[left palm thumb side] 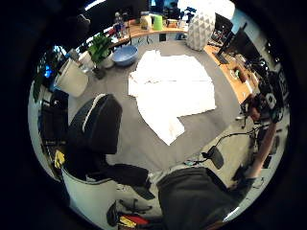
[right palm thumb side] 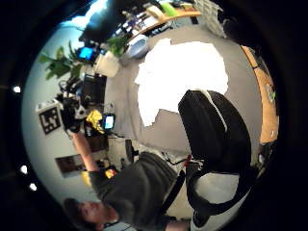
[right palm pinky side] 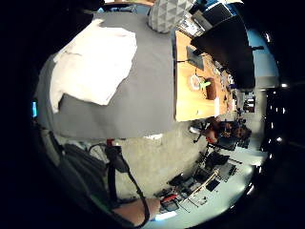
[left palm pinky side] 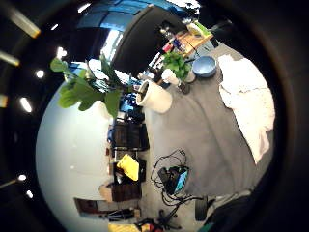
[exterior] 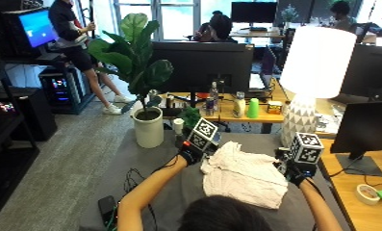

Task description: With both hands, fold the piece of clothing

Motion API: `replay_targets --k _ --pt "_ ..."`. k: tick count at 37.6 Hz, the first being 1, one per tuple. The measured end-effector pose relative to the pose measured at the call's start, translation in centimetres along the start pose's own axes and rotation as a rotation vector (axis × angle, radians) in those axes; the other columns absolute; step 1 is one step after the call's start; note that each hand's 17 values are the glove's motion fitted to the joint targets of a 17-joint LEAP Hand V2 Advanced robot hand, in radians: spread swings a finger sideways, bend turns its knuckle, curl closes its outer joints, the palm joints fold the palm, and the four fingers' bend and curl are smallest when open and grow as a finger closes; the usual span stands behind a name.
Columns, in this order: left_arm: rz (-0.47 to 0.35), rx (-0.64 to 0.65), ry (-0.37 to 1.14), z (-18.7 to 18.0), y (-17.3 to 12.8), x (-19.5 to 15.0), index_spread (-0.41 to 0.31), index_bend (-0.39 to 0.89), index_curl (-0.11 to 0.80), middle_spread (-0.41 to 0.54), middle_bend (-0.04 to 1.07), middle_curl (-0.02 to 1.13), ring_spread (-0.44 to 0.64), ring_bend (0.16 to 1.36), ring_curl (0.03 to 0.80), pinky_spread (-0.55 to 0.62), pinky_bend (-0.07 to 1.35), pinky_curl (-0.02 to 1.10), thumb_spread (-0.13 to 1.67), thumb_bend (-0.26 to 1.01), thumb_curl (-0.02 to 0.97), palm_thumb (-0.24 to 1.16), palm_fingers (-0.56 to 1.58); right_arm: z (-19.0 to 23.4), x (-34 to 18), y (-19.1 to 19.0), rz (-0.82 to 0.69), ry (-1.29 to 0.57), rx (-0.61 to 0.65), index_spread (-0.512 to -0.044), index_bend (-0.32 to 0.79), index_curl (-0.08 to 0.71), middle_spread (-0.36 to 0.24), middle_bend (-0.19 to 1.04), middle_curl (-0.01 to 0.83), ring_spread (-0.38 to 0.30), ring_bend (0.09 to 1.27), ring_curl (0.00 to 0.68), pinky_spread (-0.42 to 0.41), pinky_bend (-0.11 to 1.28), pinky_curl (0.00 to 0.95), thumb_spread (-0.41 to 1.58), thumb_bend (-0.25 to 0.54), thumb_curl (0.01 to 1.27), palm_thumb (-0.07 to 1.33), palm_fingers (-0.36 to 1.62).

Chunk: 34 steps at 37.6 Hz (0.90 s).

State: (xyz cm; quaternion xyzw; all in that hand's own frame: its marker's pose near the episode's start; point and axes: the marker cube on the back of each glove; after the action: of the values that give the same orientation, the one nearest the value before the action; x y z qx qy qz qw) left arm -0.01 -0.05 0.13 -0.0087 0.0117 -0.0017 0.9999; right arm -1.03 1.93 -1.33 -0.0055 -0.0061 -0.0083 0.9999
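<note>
A white garment [exterior: 245,175] lies spread and rumpled on the grey table [exterior: 146,161], one narrow part reaching toward the near edge. My left hand [exterior: 190,155] hovers at the garment's far left corner. My right hand [exterior: 294,172] hovers at its right edge. Neither touches the cloth. From the palm views the garment [left palm thumb side: 172,91] [right palm thumb side: 180,72] [right palm pinky side: 93,64] [left palm pinky side: 246,96] appears well below both palms, lying flat with nothing gripping it. No curled fingers show in those views.
A white plant pot [exterior: 147,129] stands at the table's far left corner, with a blue bowl [left palm thumb side: 123,55] and small plant [exterior: 189,115] near it. A white lamp [exterior: 302,122] stands far right. A monitor [exterior: 202,60], bottles and a green cup [exterior: 253,108] line the wooden desk behind.
</note>
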Motion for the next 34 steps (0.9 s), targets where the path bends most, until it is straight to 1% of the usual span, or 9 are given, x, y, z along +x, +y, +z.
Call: replay_targets --k 1,4,10,13,21,25,28,32,34 --pt "-0.002 -0.003 0.005 0.0 0.0 -0.1 -0.069 0.40 0.105 0.018 0.13 0.03 0.06 0.37 0.069 0.10 0.26 0.06 0.44 0.15 0.039 0.23 0.52 -0.1 -0.1 0.2 -0.001 -0.002 0.000 -0.136 0.26 0.078 -0.006 0.26 0.073 0.013 0.31 0.075 0.099 0.29 0.056 0.43 0.260 0.05 0.38 0.58" --pt "-0.018 -0.022 0.036 0.1 0.0 -0.5 -0.087 0.40 0.154 0.031 0.13 0.07 0.09 0.40 0.130 0.14 0.28 0.12 0.64 0.15 0.057 0.26 0.47 -0.2 -0.1 0.8 0.003 -0.009 0.005 -0.182 0.24 0.143 -0.008 0.25 0.114 0.018 0.33 0.132 0.135 0.30 0.116 0.66 0.300 0.07 0.43 0.55" --pt "-0.047 -0.043 0.087 0.9 0.1 -1.1 -0.104 0.40 0.221 0.047 0.12 0.11 0.12 0.44 0.186 0.19 0.30 0.18 0.90 0.14 0.084 0.27 0.42 0.5 0.5 1.4 0.003 -0.003 0.016 -0.233 0.21 0.213 -0.011 0.24 0.174 0.024 0.33 0.186 0.176 0.29 0.172 0.96 0.323 0.10 0.47 0.53" --pt "-0.044 -0.047 0.095 1.5 0.1 -1.1 -0.109 0.40 0.247 0.051 0.13 0.12 0.13 0.44 0.200 0.20 0.30 0.20 0.98 0.13 0.097 0.27 0.41 0.8 0.7 1.4 0.008 0.004 -0.002 -0.247 0.20 0.235 -0.012 0.23 0.196 0.026 0.32 0.199 0.188 0.28 0.189 1.06 0.322 0.11 0.48 0.52" --pt "-0.020 -0.074 0.173 4.7 -1.8 -0.2 -0.116 0.38 0.301 0.057 0.14 0.14 0.14 0.46 0.225 0.22 0.30 0.23 1.11 0.09 0.126 0.27 0.39 2.6 1.0 -0.5 0.017 0.032 -0.063 -0.265 0.17 0.274 -0.013 0.21 0.245 0.029 0.30 0.226 0.204 0.26 0.222 1.23 0.305 0.13 0.49 0.52" --pt "0.000 -0.123 0.199 4.9 -0.7 1.3 -0.115 0.37 0.320 0.060 0.13 0.15 0.14 0.46 0.236 0.22 0.30 0.25 1.14 0.06 0.135 0.25 0.38 4.4 1.1 -1.1 -0.002 0.057 -0.096 -0.270 0.16 0.286 -0.013 0.20 0.265 0.029 0.30 0.240 0.207 0.25 0.237 1.26 0.293 0.14 0.49 0.52" --pt "0.042 -0.163 0.256 6.4 -0.4 3.3 -0.107 0.35 0.330 0.072 0.13 0.16 0.15 0.47 0.246 0.22 0.31 0.26 1.10 -0.01 0.134 0.18 0.36 6.5 1.1 -1.3 -0.008 0.060 -0.114 -0.277 0.14 0.285 -0.013 0.19 0.276 0.023 0.32 0.254 0.209 0.27 0.251 1.28 0.284 0.15 0.51 0.52" --pt "0.175 -0.263 0.461 10.0 1.2 7.9 -0.098 0.31 0.337 0.084 0.12 0.16 0.16 0.48 0.256 0.23 0.34 0.28 1.04 -0.05 0.142 0.11 0.34 10.3 0.9 -1.3 -0.026 0.038 -0.159 -0.281 0.12 0.279 -0.020 0.18 0.288 0.013 0.34 0.270 0.205 0.30 0.272 1.28 0.269 0.16 0.53 0.53" --pt "0.247 -0.320 0.554 11.5 2.9 10.4 -0.086 0.25 0.330 0.108 0.10 0.15 0.15 0.52 0.266 0.19 0.41 0.30 1.00 -0.06 0.146 0.05 0.37 12.9 0.9 -1.6 -0.044 0.021 -0.188 -0.283 0.12 0.277 -0.025 0.19 0.295 0.010 0.35 0.278 0.202 0.31 0.282 1.26 0.258 0.17 0.54 0.53"
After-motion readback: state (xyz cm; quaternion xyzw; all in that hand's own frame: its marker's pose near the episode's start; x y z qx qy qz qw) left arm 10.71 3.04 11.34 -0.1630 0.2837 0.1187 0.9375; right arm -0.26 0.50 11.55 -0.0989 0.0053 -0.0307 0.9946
